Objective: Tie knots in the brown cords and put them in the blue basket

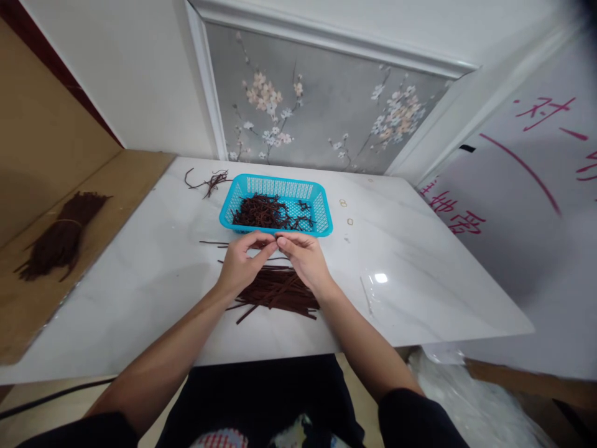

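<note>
Head view: your left hand (240, 261) and right hand (303, 256) pinch something tiny you can't make out, covering part of the brown strips (280, 292).

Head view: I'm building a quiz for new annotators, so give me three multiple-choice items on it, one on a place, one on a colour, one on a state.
1. Where does the basket stand against the hands?
A. beyond them
B. between them and the person
C. on the floor

2. What colour is the basket?
A. red
B. turquoise blue
C. black

3. How are the left hand and right hand placed?
A. flat and far apart
B. fingertips brought together over the loose brown strips
C. inside the basket

Answers: 1 A, the basket sits farther up the white table. 2 B, its mesh wall is turquoise. 3 B, the fingertips meet just before the basket's near rim, pinching something small and dark.
</note>
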`<state>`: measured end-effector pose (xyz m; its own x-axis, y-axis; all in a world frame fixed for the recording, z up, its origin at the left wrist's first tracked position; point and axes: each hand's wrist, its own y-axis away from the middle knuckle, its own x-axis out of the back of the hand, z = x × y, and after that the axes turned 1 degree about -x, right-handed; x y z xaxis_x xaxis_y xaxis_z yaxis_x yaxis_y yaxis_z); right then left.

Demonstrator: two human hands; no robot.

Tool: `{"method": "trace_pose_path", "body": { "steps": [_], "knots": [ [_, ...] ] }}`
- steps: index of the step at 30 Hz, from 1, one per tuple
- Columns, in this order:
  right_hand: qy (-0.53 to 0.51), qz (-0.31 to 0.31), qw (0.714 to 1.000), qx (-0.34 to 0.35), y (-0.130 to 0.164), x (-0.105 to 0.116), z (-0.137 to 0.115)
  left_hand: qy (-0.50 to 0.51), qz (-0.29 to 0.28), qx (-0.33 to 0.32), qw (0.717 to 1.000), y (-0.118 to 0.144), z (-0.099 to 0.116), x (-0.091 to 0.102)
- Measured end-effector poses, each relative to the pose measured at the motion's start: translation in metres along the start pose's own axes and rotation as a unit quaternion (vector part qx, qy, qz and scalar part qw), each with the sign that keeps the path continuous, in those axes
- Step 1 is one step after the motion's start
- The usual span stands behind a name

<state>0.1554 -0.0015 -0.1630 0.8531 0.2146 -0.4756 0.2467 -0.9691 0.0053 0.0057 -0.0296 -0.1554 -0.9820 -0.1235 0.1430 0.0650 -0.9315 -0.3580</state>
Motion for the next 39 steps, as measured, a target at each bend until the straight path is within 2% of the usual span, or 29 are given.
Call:
{"method": "trace_pose_path", "body": {
  "steps": [3, 9, 13, 15, 18, 23, 26, 30, 35, 37, 39],
  "knots": [
    [-0.011, -0.002, 1.0, -0.007, 0.001, 0.0, 0.0, -0.008, 0.0, -0.006, 1.0, 0.0, 0.0, 0.0],
    [-0.018, -0.014, 1.0, -0.016, 0.001, 0.0, 0.0, 0.038, 0.012, 0.042, 0.998, 0.001, -0.003, 0.0],
    [-0.019, -0.025, 0.999, -0.022, 0.002, 0.0, -0.002, 0.06, 0.002, 0.028, 0.998, 0.001, -0.001, 0.003],
    [-0.026, -0.028, 0.999, -0.027, 0.003, 0.0, -0.003, 0.055, -0.011, -0.003, 0.998, -0.001, -0.001, 0.005],
    [-0.042, -0.031, 0.998, -0.047, 0.004, 0.0, -0.006, 0.03, -0.026, -0.083, 0.996, -0.004, -0.001, 0.009],
    [-0.063, -0.053, 0.993, -0.086, 0.003, 0.002, -0.006, -0.066, -0.033, -0.227, 0.971, -0.008, -0.001, 0.014],
    [-0.07, -0.061, 0.99, -0.105, 0.002, 0.003, -0.005, -0.142, -0.028, -0.315, 0.938, -0.009, -0.003, 0.018],
    [-0.089, -0.065, 0.983, -0.145, 0.001, 0.003, -0.003, -0.24, -0.025, -0.429, 0.87, -0.009, -0.008, 0.025],
    [-0.112, -0.058, 0.977, -0.169, 0.001, 0.0, 0.0, -0.31, -0.042, -0.478, 0.821, -0.009, -0.008, 0.032],
    [-0.114, -0.058, 0.976, -0.174, 0.001, 0.0, 0.0, -0.321, -0.04, -0.482, 0.814, -0.007, -0.009, 0.033],
    [-0.117, -0.054, 0.977, -0.171, 0.0, 0.0, 0.001, -0.305, -0.027, -0.472, 0.827, -0.005, -0.009, 0.03]
  ]
}}
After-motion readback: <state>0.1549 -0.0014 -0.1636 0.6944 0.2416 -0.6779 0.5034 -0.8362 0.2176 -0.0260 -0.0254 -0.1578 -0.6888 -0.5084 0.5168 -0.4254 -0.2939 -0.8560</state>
